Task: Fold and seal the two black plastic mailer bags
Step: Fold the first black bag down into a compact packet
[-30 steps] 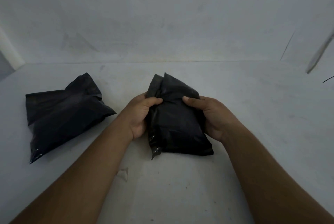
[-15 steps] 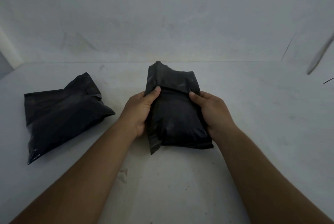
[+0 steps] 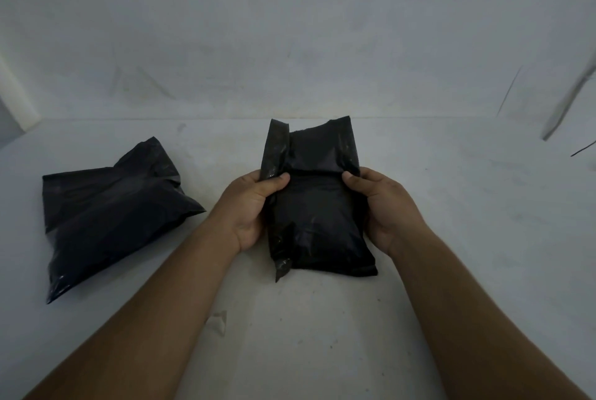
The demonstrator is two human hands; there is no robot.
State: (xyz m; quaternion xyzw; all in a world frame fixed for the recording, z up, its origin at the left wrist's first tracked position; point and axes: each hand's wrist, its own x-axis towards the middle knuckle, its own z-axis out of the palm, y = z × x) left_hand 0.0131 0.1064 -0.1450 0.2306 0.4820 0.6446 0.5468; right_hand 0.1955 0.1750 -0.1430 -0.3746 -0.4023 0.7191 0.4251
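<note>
No readable text or label on the held mailer bag (image 3: 317,215) or the left mailer bag (image 3: 106,215)

Two black mailer bags (image 3: 317,215) (image 3: 106,212), two hands (image 3: 248,206) (image 3: 387,206), one table (image 3: 467,270)

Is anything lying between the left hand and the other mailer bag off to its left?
Nothing visible does. Only bare white surface lies between the left hand, gripping the centre mailer bag, and the left mailer bag. A small pale scrap lies nearer the camera, off that path.
</note>
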